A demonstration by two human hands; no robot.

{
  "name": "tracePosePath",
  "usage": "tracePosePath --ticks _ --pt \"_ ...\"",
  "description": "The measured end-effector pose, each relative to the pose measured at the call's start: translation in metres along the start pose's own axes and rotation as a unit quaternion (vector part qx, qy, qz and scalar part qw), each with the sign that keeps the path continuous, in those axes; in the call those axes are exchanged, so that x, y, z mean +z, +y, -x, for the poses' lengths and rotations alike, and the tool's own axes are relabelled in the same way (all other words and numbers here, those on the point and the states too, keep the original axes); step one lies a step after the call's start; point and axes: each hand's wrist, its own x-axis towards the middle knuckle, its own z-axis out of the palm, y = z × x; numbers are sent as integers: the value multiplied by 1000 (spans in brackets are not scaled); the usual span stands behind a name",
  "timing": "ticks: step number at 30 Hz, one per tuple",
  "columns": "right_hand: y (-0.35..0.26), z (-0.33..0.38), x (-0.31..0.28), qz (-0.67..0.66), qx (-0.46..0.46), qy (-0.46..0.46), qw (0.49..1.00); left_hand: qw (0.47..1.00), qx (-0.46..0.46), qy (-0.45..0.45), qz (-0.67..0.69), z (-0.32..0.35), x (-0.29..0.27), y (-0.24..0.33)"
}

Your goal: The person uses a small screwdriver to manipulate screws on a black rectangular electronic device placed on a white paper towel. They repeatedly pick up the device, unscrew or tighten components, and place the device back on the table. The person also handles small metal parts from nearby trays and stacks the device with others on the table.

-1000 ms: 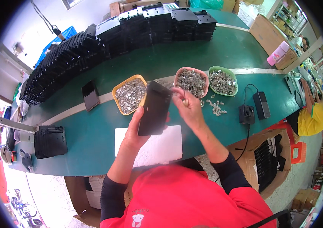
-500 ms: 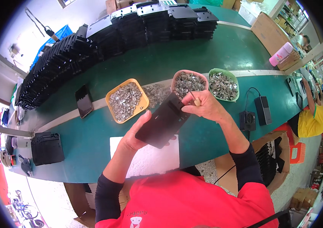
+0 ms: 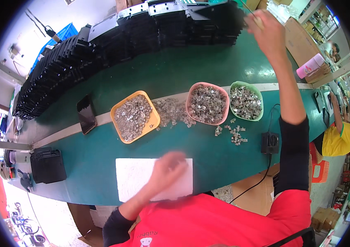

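Observation:
My right hand point(image 3: 268, 33) is stretched out to the far right end of the stacked black panels. It grips a thin tool with a pale handle point(image 3: 259, 21), and its fingertips are at the edge of a blurred black panel point(image 3: 222, 15) on top of the stack. My left hand point(image 3: 167, 169) hovers over a white foam pad point(image 3: 132, 181) near the front edge; motion smears its fingers. Small metal clips fill a yellow tray point(image 3: 155, 119), a pink bowl point(image 3: 188, 108) and a green bowl point(image 3: 259, 108) in the middle of the bench.
Long stacks of black panels point(image 3: 129, 43) line the back. Loose metal clips point(image 3: 237, 136) lie before the bowls. A phone point(image 3: 86, 114) and more black panels point(image 3: 48, 165) are at left. At right are a black device point(image 3: 270, 143), a pink bottle point(image 3: 310, 66) and a seated person point(image 3: 341, 138).
My right hand has swung from the middle to the far right stack with the panel. My left hand has let go of it and dropped over the foam pad.

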Motion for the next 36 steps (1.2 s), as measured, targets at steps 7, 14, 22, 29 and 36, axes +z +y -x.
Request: tracePosePath --ticks 7,14,22,29,36 --pt "69 -62 113 178 0 53 983 971 172 27 -166 4 13 -12" --pt "103 -27 196 185 -78 33 979 973 164 8 -159 5 7 -10" --pt "93 -11 183 139 -141 0 980 978 155 -1 -142 3 6 -9" --pt "83 0 172 138 -63 2 989 976 159 15 -149 5 10 -12" --pt "-29 55 130 -95 -59 -67 991 973 179 16 -145 4 9 -12"
